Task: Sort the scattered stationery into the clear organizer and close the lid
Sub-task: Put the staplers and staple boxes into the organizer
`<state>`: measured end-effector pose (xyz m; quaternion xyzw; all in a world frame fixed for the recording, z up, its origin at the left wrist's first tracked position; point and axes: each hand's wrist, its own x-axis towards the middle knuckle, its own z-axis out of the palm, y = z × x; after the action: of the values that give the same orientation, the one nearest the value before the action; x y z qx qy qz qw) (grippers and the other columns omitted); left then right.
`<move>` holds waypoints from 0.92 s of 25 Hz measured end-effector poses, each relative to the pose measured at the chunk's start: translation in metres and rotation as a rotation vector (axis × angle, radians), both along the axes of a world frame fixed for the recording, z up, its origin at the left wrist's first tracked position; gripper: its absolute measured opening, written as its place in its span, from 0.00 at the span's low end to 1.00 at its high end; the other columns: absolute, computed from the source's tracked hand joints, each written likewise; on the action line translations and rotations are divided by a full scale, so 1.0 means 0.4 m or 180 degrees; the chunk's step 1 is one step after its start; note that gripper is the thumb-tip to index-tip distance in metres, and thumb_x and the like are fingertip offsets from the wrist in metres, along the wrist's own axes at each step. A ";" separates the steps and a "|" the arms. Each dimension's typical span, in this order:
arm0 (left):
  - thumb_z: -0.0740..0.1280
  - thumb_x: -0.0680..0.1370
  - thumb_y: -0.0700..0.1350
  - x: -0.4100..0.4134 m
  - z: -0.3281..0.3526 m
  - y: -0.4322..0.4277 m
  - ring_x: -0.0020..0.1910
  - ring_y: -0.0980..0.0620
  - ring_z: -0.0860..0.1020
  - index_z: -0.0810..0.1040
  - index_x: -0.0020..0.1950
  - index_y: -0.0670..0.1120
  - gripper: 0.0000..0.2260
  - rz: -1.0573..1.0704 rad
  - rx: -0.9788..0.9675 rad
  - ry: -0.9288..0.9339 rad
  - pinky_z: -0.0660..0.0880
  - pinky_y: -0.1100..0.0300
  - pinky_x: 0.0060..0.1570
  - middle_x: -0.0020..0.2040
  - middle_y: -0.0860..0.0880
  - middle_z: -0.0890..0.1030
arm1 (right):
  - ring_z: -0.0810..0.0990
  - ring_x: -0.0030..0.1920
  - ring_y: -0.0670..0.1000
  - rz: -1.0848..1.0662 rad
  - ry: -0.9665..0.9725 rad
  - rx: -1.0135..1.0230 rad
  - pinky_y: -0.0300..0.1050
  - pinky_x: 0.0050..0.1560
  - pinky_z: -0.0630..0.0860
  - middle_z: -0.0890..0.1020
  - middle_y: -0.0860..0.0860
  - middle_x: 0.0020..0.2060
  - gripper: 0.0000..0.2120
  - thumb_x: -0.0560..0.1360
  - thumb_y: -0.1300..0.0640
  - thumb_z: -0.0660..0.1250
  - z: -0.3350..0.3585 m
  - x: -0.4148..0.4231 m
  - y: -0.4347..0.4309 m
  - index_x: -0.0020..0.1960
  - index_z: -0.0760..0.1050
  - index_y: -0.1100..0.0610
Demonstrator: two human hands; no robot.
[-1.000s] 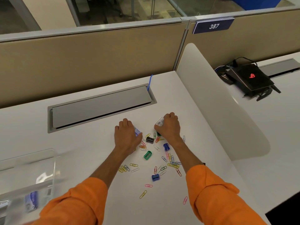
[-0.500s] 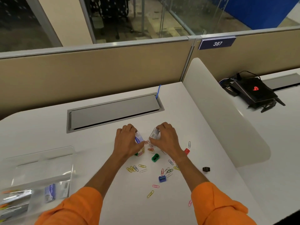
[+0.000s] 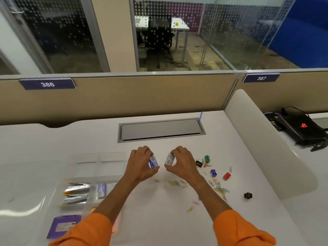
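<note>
My left hand (image 3: 140, 164) grips a small white box with blue print (image 3: 153, 162), lifted just off the desk. My right hand (image 3: 182, 163) grips a second small whitish box (image 3: 169, 159) a short gap to its right. The clear organizer (image 3: 92, 174) lies open at the lower left, its lid flat behind it; inside are a stapler (image 3: 76, 188), a small blue-white box (image 3: 102, 190) and a purple pad (image 3: 64, 226). Coloured paper clips (image 3: 219, 189) and binder clips in green (image 3: 207, 158), black (image 3: 199, 163), blue (image 3: 213, 172) and red (image 3: 226, 175) lie scattered to the right.
A grey cable hatch (image 3: 160, 129) sits in the white desk behind my hands. A white curved divider (image 3: 266, 144) bounds the desk on the right, with a black device (image 3: 301, 128) beyond it. A lone black clip (image 3: 248, 195) lies near the divider. A beige partition stands at the back.
Both hands have lifted off the clip pile, each holding a small box, and shifted left toward the organizer. The camera tilted up and left, bringing the organizer's contents into view.
</note>
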<state>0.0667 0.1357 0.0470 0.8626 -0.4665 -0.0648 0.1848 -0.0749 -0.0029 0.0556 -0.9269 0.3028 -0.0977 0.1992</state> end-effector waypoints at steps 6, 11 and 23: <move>0.68 0.66 0.64 0.085 0.031 0.231 0.49 0.51 0.75 0.77 0.54 0.48 0.25 0.0025 0.0156 -0.0227 0.68 0.57 0.53 0.51 0.50 0.78 | 0.72 0.56 0.48 0.0298 0.0220 0.0106 0.36 0.54 0.68 0.75 0.49 0.56 0.27 0.68 0.41 0.72 0.029 0.101 0.201 0.61 0.71 0.52; 0.71 0.64 0.64 0.160 0.039 0.410 0.48 0.50 0.76 0.78 0.50 0.48 0.24 0.0076 0.0277 -0.0375 0.71 0.54 0.53 0.49 0.51 0.78 | 0.72 0.53 0.47 0.0625 0.0207 0.0126 0.37 0.52 0.70 0.75 0.48 0.54 0.27 0.67 0.39 0.72 0.033 0.195 0.361 0.59 0.72 0.52; 0.68 0.65 0.64 0.236 -0.015 0.534 0.51 0.52 0.75 0.79 0.53 0.50 0.24 -0.0383 0.0394 -0.0365 0.68 0.55 0.56 0.52 0.53 0.77 | 0.72 0.58 0.50 0.0802 0.0534 0.0027 0.40 0.56 0.68 0.73 0.51 0.59 0.26 0.66 0.41 0.73 -0.028 0.267 0.521 0.57 0.75 0.54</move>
<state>0.1611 0.3492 0.0410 0.8450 -0.5224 -0.0551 0.0999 0.0318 0.2054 0.0442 -0.9616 0.2000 0.0072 0.1879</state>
